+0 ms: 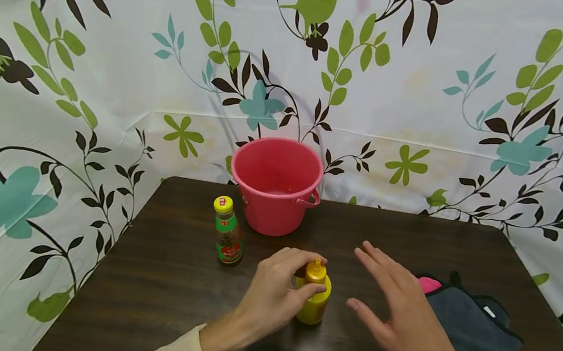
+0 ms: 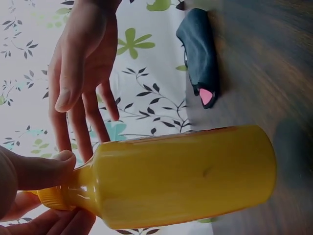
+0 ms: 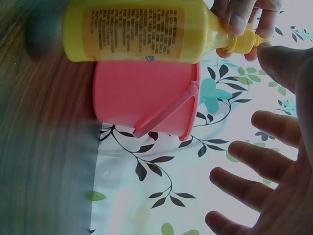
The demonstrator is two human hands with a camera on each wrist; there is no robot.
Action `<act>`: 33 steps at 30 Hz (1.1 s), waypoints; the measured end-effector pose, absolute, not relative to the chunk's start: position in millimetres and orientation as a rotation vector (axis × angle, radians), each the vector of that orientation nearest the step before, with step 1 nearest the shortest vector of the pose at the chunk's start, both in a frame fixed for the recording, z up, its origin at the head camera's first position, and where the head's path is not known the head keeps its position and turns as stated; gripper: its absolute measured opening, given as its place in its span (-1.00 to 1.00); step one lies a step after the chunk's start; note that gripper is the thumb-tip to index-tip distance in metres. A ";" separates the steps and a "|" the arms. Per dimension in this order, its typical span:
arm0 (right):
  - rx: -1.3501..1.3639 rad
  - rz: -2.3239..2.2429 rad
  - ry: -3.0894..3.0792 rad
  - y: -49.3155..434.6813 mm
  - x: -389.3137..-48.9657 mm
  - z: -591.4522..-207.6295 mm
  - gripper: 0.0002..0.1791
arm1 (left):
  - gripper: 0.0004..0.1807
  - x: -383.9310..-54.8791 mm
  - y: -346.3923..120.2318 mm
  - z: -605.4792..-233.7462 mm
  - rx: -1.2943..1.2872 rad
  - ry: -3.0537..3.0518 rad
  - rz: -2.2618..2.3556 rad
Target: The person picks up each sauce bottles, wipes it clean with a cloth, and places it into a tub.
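A yellow squeeze bottle point(image 1: 315, 306) with a yellow nozzle cap stands upright near the middle of the table; whether its base touches the wood I cannot tell. My left hand point(image 1: 277, 289) pinches it at the neck, just under the cap, with thumb and fingers. In the right wrist view, fine print covers the label of the bottle point(image 3: 134, 32). To the right of it, my right hand point(image 1: 403, 311) is held apart, its fingers straight and spread, with nothing in them.
A pink bucket point(image 1: 274, 215) stands at the table's back edge, behind the bottle. Left of it is a glass sauce bottle point(image 1: 227, 238) with a yellow lid. A dark grey cloth item point(image 1: 471, 327) with a pink patch lies on the right. A patterned curtain point(image 1: 398, 96) hangs behind the table.
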State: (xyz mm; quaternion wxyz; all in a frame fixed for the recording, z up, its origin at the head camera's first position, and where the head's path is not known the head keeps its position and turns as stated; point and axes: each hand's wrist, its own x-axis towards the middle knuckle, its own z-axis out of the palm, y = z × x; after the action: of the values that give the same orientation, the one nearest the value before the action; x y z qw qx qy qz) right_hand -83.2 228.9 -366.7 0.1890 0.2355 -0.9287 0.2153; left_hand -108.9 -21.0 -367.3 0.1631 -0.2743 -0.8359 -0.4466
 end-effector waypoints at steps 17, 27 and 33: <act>0.629 0.596 -2.572 233.0 -75.3 -377.7 0.01 | -0.62 -117.5 -8.9 -387.1 -0.769 -2.468 -1.218; 0.597 0.593 -2.628 233.3 -73.3 -384.2 0.04 | -0.58 -119.8 -11.4 -390.4 -0.788 -2.461 -1.102; 0.607 0.589 -2.628 232.8 -73.4 -384.1 0.05 | -0.54 -120.8 -14.8 -386.3 -0.845 -2.461 -1.025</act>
State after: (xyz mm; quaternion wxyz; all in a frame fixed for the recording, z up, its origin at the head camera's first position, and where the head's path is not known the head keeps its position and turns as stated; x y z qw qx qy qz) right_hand -73.4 232.8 -384.1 0.1892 0.2158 -0.9348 0.2093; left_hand -120.8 -14.8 -386.3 0.1718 -0.2976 -0.8669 -0.3611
